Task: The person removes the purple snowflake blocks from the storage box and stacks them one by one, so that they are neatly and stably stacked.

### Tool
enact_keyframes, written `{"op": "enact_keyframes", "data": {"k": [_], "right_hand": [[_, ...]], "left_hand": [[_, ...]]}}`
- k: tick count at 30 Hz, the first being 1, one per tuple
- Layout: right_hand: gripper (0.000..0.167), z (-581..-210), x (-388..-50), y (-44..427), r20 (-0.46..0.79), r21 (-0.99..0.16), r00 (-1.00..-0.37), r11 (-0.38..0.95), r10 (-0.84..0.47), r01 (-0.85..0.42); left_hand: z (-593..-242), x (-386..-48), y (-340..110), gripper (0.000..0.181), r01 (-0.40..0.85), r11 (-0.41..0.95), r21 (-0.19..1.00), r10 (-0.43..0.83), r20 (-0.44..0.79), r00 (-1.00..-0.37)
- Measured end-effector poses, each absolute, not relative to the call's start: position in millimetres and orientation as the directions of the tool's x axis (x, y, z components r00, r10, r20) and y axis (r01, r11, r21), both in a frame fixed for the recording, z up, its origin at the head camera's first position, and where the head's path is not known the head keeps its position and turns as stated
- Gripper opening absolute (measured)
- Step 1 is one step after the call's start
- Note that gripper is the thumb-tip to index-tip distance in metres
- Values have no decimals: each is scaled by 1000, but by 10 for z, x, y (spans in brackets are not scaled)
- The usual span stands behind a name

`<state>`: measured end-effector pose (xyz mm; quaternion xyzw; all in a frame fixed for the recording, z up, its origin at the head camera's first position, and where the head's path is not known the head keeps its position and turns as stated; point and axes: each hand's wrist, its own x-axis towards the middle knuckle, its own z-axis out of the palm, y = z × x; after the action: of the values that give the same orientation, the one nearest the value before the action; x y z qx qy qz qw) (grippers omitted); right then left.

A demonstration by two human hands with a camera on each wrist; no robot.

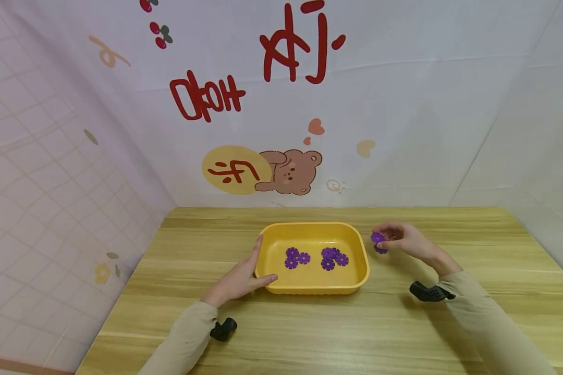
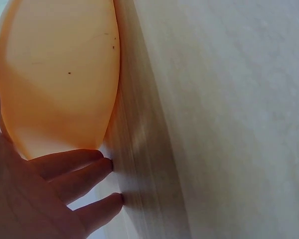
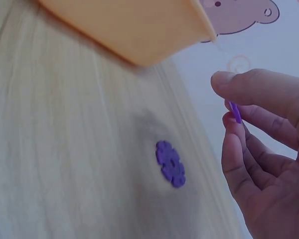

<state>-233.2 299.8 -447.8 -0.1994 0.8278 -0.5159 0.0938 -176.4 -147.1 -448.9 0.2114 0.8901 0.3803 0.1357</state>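
Note:
A yellow plastic basin (image 1: 311, 289) stands on the table with several purple notched discs (image 1: 303, 258) lying in two groups inside it. My left hand (image 1: 239, 278) holds the basin's left end, thumb over the rim and the other fingers along the outside. In the left wrist view, fingertips (image 2: 107, 163) lie by the basin's outer wall (image 2: 60, 89), close to the tabletop. To the right of the basin, my right hand (image 1: 405, 240) pinches one purple snowflake disc (image 3: 235, 112) between thumb and fingers, above the table. Another purple disc (image 3: 170, 164) lies on the wood below that hand.
The wooden table (image 1: 300, 333) reaches back to a white wall sheet (image 1: 403, 104) printed with a bear (image 1: 293, 172) and red characters. A second sheet with a grid pattern (image 1: 51, 208) hangs along the left side. Black wrist devices (image 1: 429, 291) sit at both cuffs.

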Motion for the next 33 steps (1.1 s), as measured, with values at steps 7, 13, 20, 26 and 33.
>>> {"op": "enact_keyframes", "data": {"k": [7, 13, 20, 26, 33], "right_hand": [[39, -4579, -2312, 3078, 36, -884, -911, 413, -410, -220], [39, -4699, -2314, 3120, 26, -875, -917, 434, -399, -214], [38, -4738, -2324, 3126, 44, -862, -917, 450, -395, -235], [40, -4764, -2327, 3132, 39, -857, -918, 459, -395, -234], [40, -4800, -2332, 3135, 50, -844, -920, 476, -389, -247]], "left_hand": [[-4482, -1765, -1472, 106, 282, 631, 723, 481, -79, -873], [-4477, -1763, -1474, 107, 281, 627, 727, 483, -79, -872], [-4470, -1765, -1479, 108, 266, 628, 731, 478, -93, -873], [-4484, -1768, -1485, 109, 266, 624, 735, 486, -98, -869], [-4481, -1770, -1487, 111, 269, 621, 736, 494, -101, -864]]}}
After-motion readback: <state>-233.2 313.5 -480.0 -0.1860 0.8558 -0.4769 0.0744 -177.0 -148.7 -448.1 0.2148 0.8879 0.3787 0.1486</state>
